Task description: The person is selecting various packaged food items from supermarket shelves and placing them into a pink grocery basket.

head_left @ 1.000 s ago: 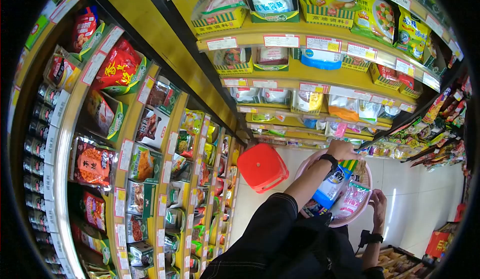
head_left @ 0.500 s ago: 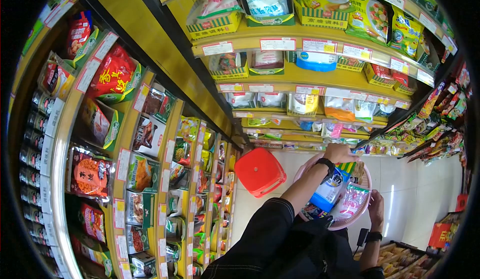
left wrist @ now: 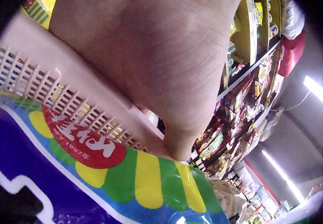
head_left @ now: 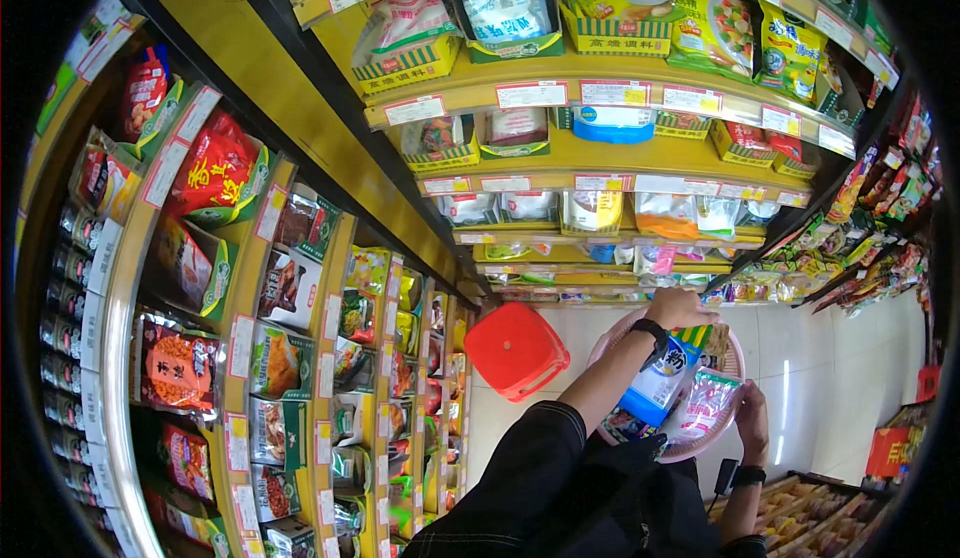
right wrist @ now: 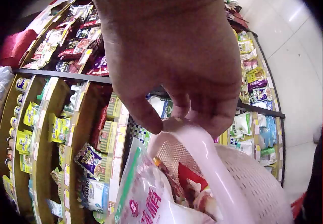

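Note:
A pink plastic basket (head_left: 688, 448) with lattice walls hangs in front of the body. My left hand (head_left: 678, 308) grips its far rim, the thumb hooked over the edge in the left wrist view, the other fingers hidden. On the right side my right hand (head_left: 752, 418) holds the rim, thumb and fingers curled round the pink edge (right wrist: 202, 153) in the right wrist view. Inside lie a blue-and-white bag (head_left: 655, 383) with a green-and-yellow striped top and a clear bag with pink print (head_left: 705, 403). Other packets are partly covered beneath them.
A red plastic stool (head_left: 515, 351) stands on the tiled floor (head_left: 800, 378) left of the basket. Shelves of seasoning packets (head_left: 180, 363) line the left, with another shelf unit (head_left: 520, 83) ahead. Hanging snack packets (head_left: 860, 228) are at the right, and bins (head_left: 820, 518) at lower right.
The shelves and stool have shifted slightly left and down in the head view as the camera turned. Both hands stay at the basket rim, and its contents look the same.

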`<action>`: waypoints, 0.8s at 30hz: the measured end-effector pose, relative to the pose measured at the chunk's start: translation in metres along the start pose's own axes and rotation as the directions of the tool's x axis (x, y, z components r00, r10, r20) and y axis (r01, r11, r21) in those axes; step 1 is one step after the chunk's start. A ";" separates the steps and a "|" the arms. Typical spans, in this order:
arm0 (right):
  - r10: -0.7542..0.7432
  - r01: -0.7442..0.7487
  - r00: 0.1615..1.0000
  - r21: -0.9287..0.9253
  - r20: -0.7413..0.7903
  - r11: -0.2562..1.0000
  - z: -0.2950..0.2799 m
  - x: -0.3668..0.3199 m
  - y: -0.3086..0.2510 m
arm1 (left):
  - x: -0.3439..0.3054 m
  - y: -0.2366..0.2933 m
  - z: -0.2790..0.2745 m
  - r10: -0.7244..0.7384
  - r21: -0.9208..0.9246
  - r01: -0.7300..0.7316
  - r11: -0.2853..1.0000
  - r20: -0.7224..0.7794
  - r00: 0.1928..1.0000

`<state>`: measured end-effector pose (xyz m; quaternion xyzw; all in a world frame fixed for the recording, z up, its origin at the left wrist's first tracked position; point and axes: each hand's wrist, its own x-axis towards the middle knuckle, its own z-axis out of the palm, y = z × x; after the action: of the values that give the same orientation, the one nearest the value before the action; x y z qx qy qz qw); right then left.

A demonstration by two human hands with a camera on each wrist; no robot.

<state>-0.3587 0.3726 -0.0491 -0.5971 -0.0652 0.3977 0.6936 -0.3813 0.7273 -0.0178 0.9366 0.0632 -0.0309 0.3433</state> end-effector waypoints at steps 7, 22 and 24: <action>-0.049 0.051 0.982 0.009 -0.181 0.999 0.036 -0.009 -0.010 | 0.001 0.005 -0.009 -0.018 -0.053 0.022 0.998 0.078 0.997; 0.049 -0.093 0.982 -0.243 -0.183 0.965 0.045 0.009 -0.020 | 0.003 -0.020 -0.007 -0.166 -0.078 0.181 0.980 0.168 0.972; 0.043 -0.085 0.985 -0.250 -0.169 0.965 0.044 0.014 -0.018 | 0.001 -0.026 -0.005 -0.159 -0.087 0.172 0.981 0.138 0.978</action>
<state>-0.3656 0.4157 -0.0266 -0.7139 -0.0398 0.3583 0.6004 -0.3843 0.7499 -0.0303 0.9059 0.1199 -0.1172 0.3889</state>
